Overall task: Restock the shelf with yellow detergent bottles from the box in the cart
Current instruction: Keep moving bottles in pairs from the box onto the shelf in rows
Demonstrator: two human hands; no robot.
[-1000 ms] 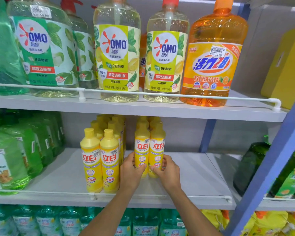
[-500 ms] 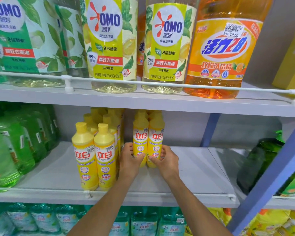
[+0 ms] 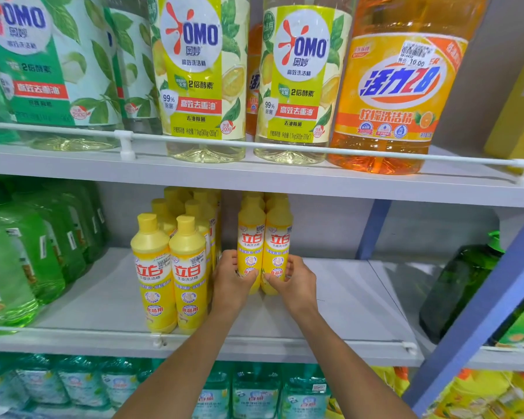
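The left hand [image 3: 230, 279] grips one slim yellow plastic detergent bottle [image 3: 250, 237]. The right hand [image 3: 294, 282] grips the matching second bottle [image 3: 279, 237]. Both grips wrap low on the body. Both bottles stand upright, touching, mid-depth on the grey shelf board [image 3: 351, 300]. Keep bases flat and labels forward; align with the neighbouring yellow bottle row [image 3: 170, 267].

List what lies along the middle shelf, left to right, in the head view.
Green bottles, front pair of yellow bottles, left hand, gripped pair of yellow bottles, right hand, dark green bottle.
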